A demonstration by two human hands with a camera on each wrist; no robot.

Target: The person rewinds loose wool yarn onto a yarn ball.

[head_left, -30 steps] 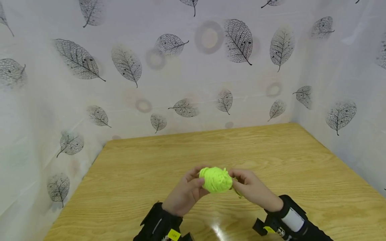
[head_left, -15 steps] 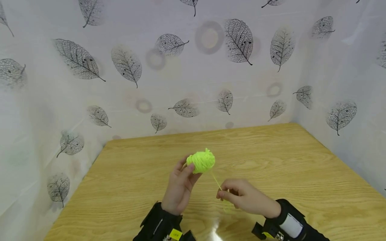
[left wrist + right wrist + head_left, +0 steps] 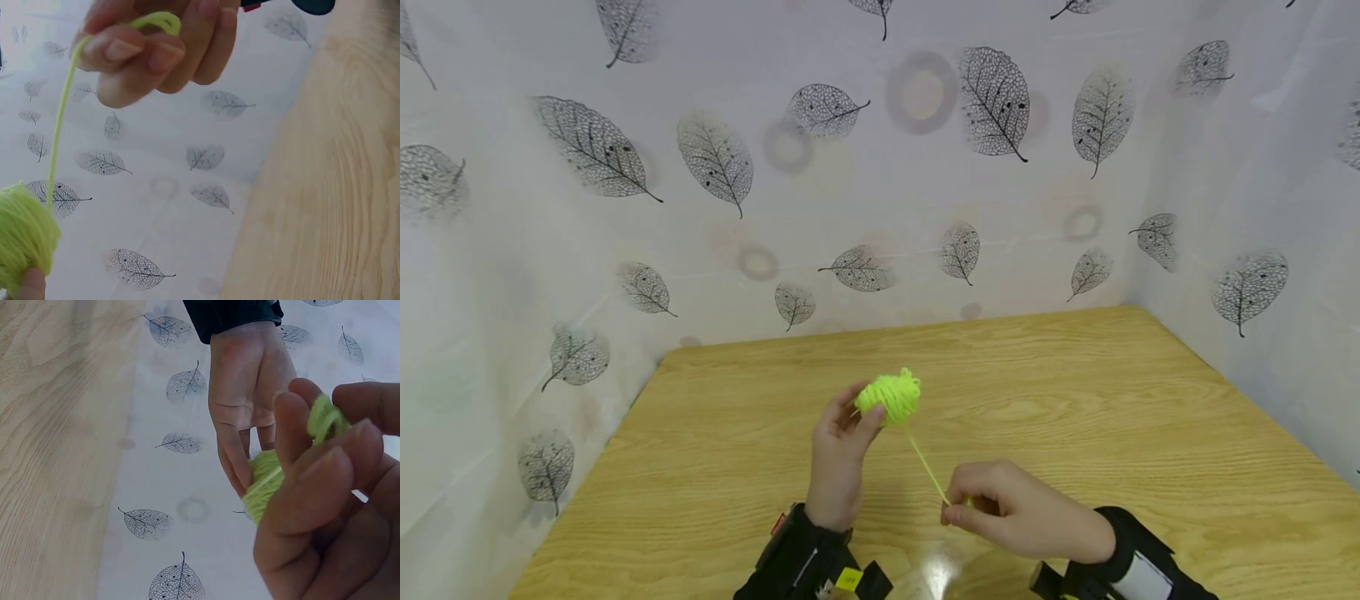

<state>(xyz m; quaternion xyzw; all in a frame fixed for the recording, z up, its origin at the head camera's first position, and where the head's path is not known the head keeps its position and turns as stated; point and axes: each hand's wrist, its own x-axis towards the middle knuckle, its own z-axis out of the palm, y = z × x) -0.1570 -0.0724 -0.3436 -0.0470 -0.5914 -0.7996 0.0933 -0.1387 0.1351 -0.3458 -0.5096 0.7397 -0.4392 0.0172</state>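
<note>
A small ball of neon yellow-green yarn (image 3: 891, 396) is held up above the table by my left hand (image 3: 838, 462), whose thumb and fingers grip its left end. From the ball a taut strand of yarn (image 3: 928, 468) runs down and right to my right hand (image 3: 1011, 508). There the thumb and fingertips pinch it. In the left wrist view a short loop of yarn (image 3: 164, 22) pokes out past the pinching fingers. The right wrist view shows the looped end (image 3: 325, 419) between the right fingers, with the yarn ball (image 3: 264, 481) partly hidden behind them.
A wood-grain table (image 3: 737, 417) lies beneath both hands. Pale sheeting printed with leaves (image 3: 865, 183) rises behind it and on both sides. Black wrist straps with small camera blocks (image 3: 872, 579) sit on both forearms.
My left hand has carried the ball up and left. My right hand has moved from beside the ball down and away, and the strand between them has lengthened.
</note>
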